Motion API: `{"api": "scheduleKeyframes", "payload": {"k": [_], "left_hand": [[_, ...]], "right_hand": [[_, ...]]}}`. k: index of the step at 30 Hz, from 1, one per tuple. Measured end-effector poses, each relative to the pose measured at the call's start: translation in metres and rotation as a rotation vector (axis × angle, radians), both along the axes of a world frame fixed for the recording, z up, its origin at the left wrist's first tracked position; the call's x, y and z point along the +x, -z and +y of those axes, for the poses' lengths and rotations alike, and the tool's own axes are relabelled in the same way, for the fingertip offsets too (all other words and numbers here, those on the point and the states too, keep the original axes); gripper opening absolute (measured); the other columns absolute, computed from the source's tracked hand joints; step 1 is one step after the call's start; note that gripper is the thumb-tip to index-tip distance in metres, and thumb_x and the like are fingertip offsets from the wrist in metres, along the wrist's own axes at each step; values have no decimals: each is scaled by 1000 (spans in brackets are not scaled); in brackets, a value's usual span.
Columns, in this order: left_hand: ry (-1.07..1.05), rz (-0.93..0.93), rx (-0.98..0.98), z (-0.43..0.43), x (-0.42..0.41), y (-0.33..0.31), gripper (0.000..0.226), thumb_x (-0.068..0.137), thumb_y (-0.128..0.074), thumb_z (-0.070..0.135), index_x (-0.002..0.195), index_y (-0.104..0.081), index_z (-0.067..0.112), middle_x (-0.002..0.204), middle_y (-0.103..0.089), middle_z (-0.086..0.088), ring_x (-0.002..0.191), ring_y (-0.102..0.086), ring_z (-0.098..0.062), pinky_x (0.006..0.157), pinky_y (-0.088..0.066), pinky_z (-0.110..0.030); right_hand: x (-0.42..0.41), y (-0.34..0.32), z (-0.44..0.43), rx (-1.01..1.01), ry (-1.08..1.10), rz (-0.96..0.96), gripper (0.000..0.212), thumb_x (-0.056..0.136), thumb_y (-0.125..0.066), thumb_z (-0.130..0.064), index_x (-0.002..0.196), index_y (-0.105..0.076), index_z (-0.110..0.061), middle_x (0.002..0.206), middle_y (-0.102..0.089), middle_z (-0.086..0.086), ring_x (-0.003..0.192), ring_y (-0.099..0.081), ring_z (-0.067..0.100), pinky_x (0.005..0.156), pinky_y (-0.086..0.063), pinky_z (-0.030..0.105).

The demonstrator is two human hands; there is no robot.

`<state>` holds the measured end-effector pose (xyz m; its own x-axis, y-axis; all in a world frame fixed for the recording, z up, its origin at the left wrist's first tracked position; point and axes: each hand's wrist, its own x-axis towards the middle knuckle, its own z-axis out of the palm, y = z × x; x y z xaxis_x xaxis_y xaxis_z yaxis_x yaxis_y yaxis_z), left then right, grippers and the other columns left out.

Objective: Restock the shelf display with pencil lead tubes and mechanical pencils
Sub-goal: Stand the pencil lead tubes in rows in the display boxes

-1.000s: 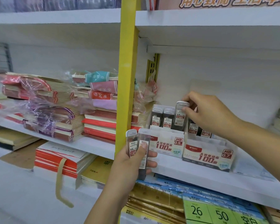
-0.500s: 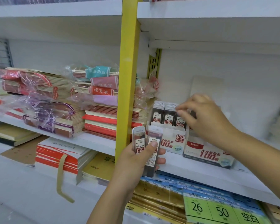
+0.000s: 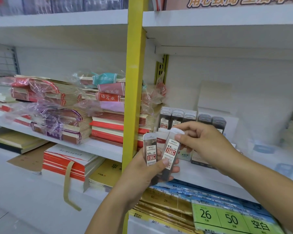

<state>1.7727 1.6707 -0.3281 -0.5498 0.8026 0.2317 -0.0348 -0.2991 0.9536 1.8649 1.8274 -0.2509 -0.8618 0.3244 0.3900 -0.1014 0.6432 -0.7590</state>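
Stock held ready: my left grip (image 3: 142, 176) clamps two lead tubes (image 3: 150, 150) upright. My right grip (image 3: 205, 144) pinches the right-hand tube (image 3: 170, 150) by its top, evidently to lift it into the display box (image 3: 161, 136) just behind.

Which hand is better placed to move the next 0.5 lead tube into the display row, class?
Right. The right hand pinches the cap of one lead tube and is nearer the shelved tubes; the left hand grips both held tubes.
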Motion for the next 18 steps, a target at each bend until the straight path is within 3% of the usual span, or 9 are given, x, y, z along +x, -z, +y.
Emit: {"api": "scheduleKeyframes", "payload": {"k": [4,7,12,15,18], "left_hand": [[-4,-57,10,0,-2,2,39,94,-57,36,129,-46,22,110,-77,-6,101,-74,-25,76,-61,-32],[-58,-86,11,-1,-6,5,24,102,-51,29,125,-49,21,105,-78,-5,97,-75,-23,72,-61,-30],[-292,-8,2,-4,-15,8,9,98,-61,28,105,-66,26,91,-78,0,77,-75,-13,63,-58,-22],[-371,21,-1,-4,-17,9,11,98,-59,33,103,-65,24,75,-73,2,60,-65,-9,57,-53,-18],[-372,31,-20,-3,-16,9,16,99,-56,35,102,-62,21,68,-68,5,57,-61,-8,55,-50,-16]], "right_hand": [[2,-18,4,14,94,259,14,92,-62,-27,103,-66,-34,85,-74,-16,69,-66,-4,57,-47,8],[-5,-39,10,128,145,431,16,93,-61,-22,100,-61,-37,86,-71,-14,77,-66,-3,61,-50,9],[-36,-43,12,464,191,272,16,92,-62,-25,95,-59,-40,86,-63,-23,82,-58,-11,64,-45,6],[-55,-40,17,494,212,188,14,90,-64,-26,94,-60,-39,83,-63,-20,78,-59,-5,66,-46,12],[-70,-39,22,487,238,72,20,87,-69,-31,101,-55,-35,84,-61,-13,79,-57,1,63,-43,18]]}}
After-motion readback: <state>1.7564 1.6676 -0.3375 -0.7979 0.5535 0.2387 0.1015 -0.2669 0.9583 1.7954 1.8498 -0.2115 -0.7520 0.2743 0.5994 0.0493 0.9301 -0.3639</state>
